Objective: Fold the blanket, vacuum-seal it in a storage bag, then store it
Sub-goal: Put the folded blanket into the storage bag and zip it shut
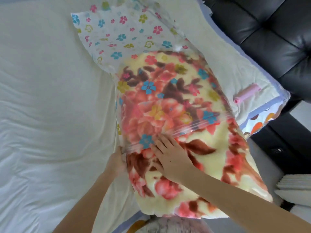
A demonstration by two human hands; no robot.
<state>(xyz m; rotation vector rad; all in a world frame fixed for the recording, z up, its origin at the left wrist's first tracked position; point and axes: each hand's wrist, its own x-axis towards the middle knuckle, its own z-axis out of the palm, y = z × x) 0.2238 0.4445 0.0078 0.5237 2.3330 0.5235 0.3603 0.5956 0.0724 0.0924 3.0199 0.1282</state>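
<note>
A folded blanket, cream with big pink and brown flowers, lies on the bed partly inside a clear storage bag printed with small coloured flowers. The bag's zip strip crosses the blanket about halfway along, and the near half of the blanket sticks out of the mouth. My left hand grips the bag's left edge at the mouth, beside the blanket. My right hand lies flat on the blanket with straight fingers, fingertips at the zip strip.
The bed has a white sheet, wide open to the left. A pink hand pump lies on the quilt to the right of the bag. A black padded sofa stands at the back right. White folded items sit at the right edge.
</note>
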